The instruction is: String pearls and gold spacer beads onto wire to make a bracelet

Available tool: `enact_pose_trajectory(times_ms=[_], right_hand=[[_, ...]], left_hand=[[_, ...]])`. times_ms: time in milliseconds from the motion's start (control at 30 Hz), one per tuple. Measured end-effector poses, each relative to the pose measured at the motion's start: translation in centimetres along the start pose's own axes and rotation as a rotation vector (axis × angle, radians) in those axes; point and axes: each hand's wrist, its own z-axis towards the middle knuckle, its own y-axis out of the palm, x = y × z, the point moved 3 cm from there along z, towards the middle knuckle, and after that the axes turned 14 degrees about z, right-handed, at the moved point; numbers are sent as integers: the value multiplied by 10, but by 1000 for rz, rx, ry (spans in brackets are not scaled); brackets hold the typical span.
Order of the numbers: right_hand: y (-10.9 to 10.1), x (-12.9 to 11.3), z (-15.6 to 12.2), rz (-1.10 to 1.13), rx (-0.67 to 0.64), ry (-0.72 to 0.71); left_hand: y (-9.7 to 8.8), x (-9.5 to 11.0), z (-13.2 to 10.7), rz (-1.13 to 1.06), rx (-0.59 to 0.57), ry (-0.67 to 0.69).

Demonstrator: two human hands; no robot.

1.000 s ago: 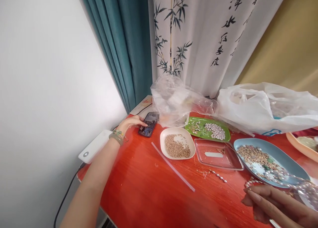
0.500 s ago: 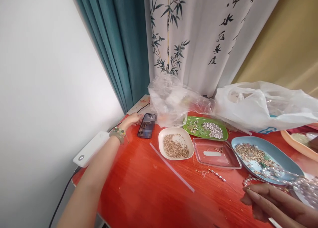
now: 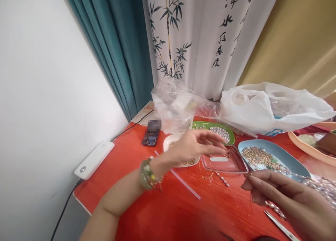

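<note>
My left hand [image 3: 195,146], a beaded bracelet [image 3: 148,174] on its wrist, hovers over the cream bowl of small gold beads [image 3: 189,162] and the clear tray [image 3: 225,169]. Its fingers stretch to the right, apart, with nothing visible in them. On the right, my right hand [image 3: 280,195] pinches a thin wire-like strand [image 3: 241,157] between thumb and forefinger; the strand arcs up toward the left fingertips. Whether they touch it I cannot tell. Below the clear tray lies a short string of pearl beads [image 3: 222,179]. Beside the right hand is another beaded strand [image 3: 275,209].
A blue plate of gold beads [image 3: 294,160] and a green tray of pearls [image 3: 229,137] stand behind. Scissors [image 3: 279,225] lie at front right. A phone [image 3: 151,137], a white power strip [image 3: 94,160], a clear strip [image 3: 186,185] and plastic bags [image 3: 270,108] surround the work.
My left hand has left the phone and swung right to above the cream bowl and clear tray. My right hand still pinches the strand. The view has turned slightly right.
</note>
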Motion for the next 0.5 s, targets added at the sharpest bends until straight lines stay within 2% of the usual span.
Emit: enact_pose_trajectory(times_ms=[67,167,333,400,500], right_hand=[[-1,-5,2,29,-2,-5],[-8,-10,8,5,18,-58],[-16,-14,13,-27,-28,-86],[-16,-18,12,32,-12,-114],[-11,-22,11,110,-88,-104]], left_hand=[[36,-1,5,-174,-109,-22],[62,-2,14,-263,-150,-34],[63,-4,25,-334,-18,-138],[62,-5,26,-308,-33,-163],[62,-10,26,-216,-61,-208]])
